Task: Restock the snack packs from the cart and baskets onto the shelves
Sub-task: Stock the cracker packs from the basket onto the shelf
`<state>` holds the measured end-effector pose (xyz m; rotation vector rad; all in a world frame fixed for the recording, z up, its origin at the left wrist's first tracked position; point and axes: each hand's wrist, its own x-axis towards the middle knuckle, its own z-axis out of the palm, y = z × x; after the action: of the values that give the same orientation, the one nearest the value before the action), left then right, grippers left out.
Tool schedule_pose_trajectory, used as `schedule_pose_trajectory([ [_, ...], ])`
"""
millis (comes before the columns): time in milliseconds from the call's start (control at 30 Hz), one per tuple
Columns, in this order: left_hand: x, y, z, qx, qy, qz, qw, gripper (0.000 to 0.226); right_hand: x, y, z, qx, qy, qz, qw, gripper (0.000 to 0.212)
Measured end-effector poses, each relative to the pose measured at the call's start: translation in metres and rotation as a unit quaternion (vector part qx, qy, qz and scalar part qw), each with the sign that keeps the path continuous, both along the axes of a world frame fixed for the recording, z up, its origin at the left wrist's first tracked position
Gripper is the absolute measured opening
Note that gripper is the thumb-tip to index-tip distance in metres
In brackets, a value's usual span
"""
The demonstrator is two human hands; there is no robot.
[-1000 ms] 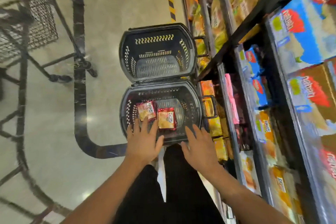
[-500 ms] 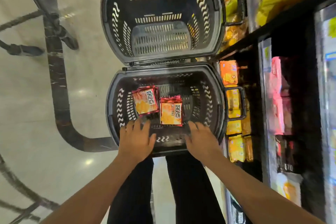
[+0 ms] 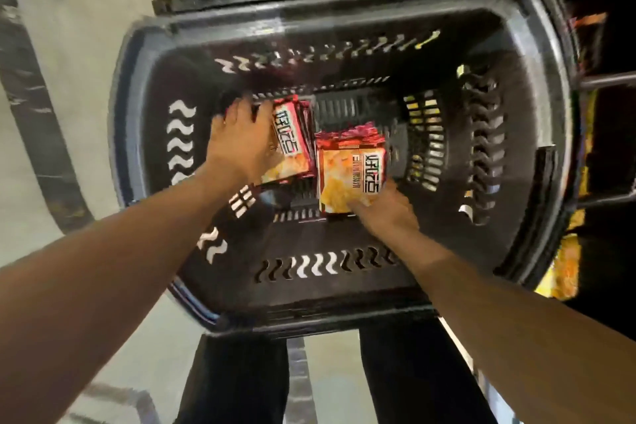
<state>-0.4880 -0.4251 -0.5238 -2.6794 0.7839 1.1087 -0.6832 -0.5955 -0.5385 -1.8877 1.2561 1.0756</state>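
Snack packs lie flat on the basket (image 3: 537, 134) floor: left pack (image 3: 290, 144) mid-left, right pack (image 3: 351, 179) just beside it, long axes toward far wall. Our left hand (image 3: 241, 144) grips left pack, right hand (image 3: 385, 210) pinches right pack's near edge. Open floor rt of packs.

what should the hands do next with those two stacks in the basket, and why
Probably close the fingers and lift both stacks out toward the shelves. The left hand lies over the left snack stack and the right hand is at the near edge of the right snack stack, both down inside the basket, neither pack visibly raised.
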Motion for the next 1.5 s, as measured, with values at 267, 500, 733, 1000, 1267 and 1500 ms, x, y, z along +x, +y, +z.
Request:
schedule_pose_trajectory([
  [267, 0.007, -0.013, 0.007, 0.070, -0.003, -0.003, 0.998, 0.112, -0.005, -0.013, 0.006, 0.042, -0.053, -0.055, 0.996, 0.065],
  [500, -0.008, 0.000, 0.068, -0.013, 0.044, 0.159, 0.986, 0.095, -0.005, -0.022, 0.079, 0.011, -0.156, -0.056, 0.986, 0.041],
  [733, -0.030, 0.030, 0.169, -0.159, 0.145, 0.356, 0.909, 0.082, -0.019, -0.010, 0.196, -0.032, -0.210, -0.160, 0.964, 0.044],
  [1000, -0.041, 0.064, 0.330, -0.256, 0.233, 0.343, 0.874, 0.047, -0.039, 0.037, 0.354, -0.051, -0.310, -0.301, 0.900, 0.051],
  [1267, -0.048, 0.092, 0.489, -0.325, 0.250, 0.329, 0.851, 0.029, -0.067, 0.085, 0.518, -0.090, -0.423, -0.419, 0.798, 0.063],
  [1500, -0.060, 0.092, 0.570, -0.364, 0.285, 0.292, 0.837, 0.037, -0.104, 0.098, 0.625, -0.144, -0.470, -0.495, 0.716, 0.049],
])
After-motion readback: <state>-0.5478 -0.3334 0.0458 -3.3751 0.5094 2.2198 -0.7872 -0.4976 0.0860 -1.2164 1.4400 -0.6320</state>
